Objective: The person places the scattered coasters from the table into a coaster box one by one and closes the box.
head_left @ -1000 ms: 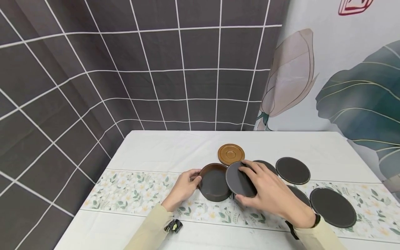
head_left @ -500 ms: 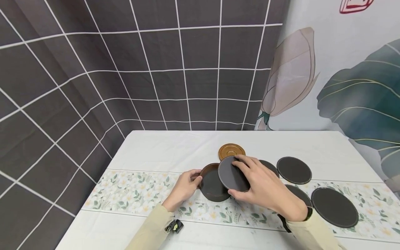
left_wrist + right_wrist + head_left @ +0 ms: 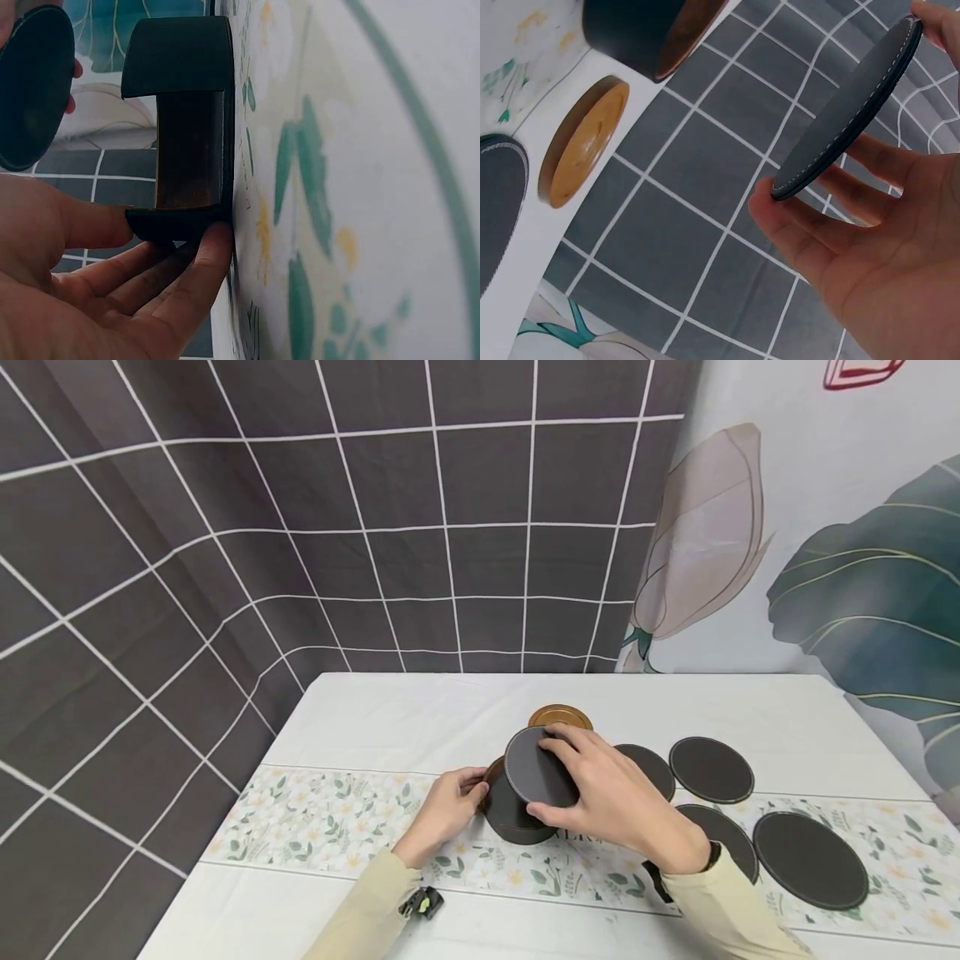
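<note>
My left hand [image 3: 444, 810] grips the side of a round dark coaster holder [image 3: 517, 832], which stands upright on the table. In the left wrist view the holder [image 3: 180, 56] shows a cutout in its wall and a brown inside, with my thumb at its rim and fingers low on its side. My right hand [image 3: 615, 797] holds a round dark coaster [image 3: 534, 767] by its edge, tilted over the holder's opening. Light stitching runs round the rim of this coaster [image 3: 847, 112] in the right wrist view; thumb and fingertips are at opposite edges.
Behind the holder lies a round brown wooden lid [image 3: 562, 715], partly covered by the held coaster. Several more dark coasters lie at the right, among them one at the back [image 3: 711, 769] and one at the front [image 3: 810, 860]. A small black buckle [image 3: 422, 902] is by the left sleeve.
My right hand has carried the coaster leftward and slightly up, from beside the holder to over its opening. The left hand has stayed on the holder.
</note>
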Demonstrator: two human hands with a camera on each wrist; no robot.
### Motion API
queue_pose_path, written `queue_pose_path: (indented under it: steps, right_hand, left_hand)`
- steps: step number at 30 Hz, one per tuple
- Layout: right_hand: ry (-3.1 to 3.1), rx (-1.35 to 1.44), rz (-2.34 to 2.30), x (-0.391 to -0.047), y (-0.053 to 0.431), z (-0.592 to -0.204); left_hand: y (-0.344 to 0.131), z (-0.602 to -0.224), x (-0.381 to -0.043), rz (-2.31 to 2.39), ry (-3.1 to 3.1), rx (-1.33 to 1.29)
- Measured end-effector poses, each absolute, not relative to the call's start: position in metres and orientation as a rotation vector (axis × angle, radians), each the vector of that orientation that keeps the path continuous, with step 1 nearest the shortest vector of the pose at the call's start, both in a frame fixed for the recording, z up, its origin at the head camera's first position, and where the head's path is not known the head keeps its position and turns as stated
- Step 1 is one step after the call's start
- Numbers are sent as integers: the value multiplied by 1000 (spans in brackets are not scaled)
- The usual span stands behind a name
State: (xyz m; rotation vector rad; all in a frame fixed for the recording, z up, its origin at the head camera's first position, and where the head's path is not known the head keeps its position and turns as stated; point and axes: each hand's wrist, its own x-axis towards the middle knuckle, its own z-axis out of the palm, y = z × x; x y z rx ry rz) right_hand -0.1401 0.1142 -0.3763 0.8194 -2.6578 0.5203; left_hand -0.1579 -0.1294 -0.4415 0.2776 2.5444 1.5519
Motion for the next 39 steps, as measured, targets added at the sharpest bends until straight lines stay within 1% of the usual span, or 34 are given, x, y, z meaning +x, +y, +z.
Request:
queue_pose_path:
  steps: [12, 29, 39]
  right_hand:
    - [-2687, 814, 553, -147, 102, -380]
    - [-2773, 795, 559, -156, 98, -395]
    - [-2771, 838, 545, -160, 96, -405]
  left_hand:
    - [-128, -443, -159, 1520, 2569, 309]
    - [-129, -445, -159, 1553, 2521, 250]
    - [-131, -444, -159, 1539, 2529, 225]
